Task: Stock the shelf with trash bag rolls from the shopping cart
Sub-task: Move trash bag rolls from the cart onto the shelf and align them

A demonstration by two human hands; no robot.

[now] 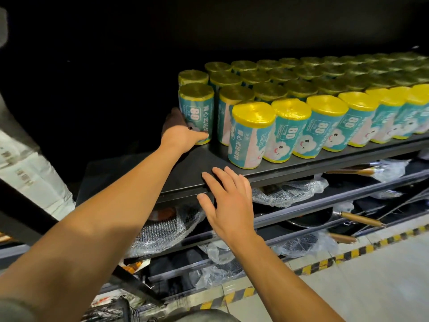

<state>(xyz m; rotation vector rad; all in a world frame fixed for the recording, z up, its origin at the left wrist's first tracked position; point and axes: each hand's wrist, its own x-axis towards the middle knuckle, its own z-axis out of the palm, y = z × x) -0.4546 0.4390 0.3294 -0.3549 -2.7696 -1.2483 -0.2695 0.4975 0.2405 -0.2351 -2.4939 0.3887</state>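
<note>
Left hand: the left hand point(180, 131) reaches far onto the shelf and wraps around the lower part of a trash bag roll point(196, 112), thumb along the roll's front near its base, fingers behind it in shadow.
Held roll: it stands upright on the shelf at the left end of the stock, teal label with "80" printed on it, yellow top; another roll stands directly behind it.
Right hand: the right hand point(226, 201) is spread flat, fingers straight and slightly apart, fingertips resting on the front edge of the shelf, holding nothing.
Shelf: the shelf point(185, 168) is a dark metal board; its left front part is bare, between the two hands.
Shelf contents: rows of trash bag rolls point(301, 98) stand upright, packed side by side from the held roll to the right edge of view, several rows deep; the front row is brightly lit, the back rows are dim.
Lower shelves: the lower shelves point(301, 205) hold pans with wooden handles point(359, 219) and items in bubble wrap point(285, 191).
Floor: the floor point(371, 287) is pale, with a yellow-and-black striped line point(325, 261) along the shelf base.
Cart: a bit of wire basket point(109, 310) shows at the bottom edge; its contents cannot be told.
</note>
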